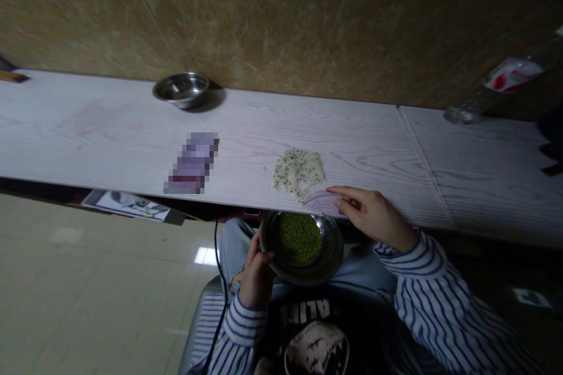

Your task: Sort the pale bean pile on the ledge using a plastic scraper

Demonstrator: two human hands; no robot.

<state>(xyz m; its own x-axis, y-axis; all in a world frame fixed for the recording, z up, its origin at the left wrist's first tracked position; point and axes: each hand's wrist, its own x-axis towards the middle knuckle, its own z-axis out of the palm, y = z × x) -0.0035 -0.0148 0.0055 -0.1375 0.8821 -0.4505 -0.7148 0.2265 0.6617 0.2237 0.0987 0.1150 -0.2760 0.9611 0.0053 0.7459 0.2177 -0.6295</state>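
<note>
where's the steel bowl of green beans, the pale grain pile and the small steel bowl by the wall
Shiny steel bowl of green beans (331, 265): head view, on its rim
Pale speckled grain pile (299, 171): head view, on its middle
Small round steel bowl (181, 88): head view, on its inside

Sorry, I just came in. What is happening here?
A seated person holds a steel bowl of green mung beans over their lap with the left hand. The right hand is on a thin, pale curved piece at the edge of a white wood-grain table, next to a small pile of white grains with green flecks. A smaller steel bowl stands farther back by the wall.
</note>
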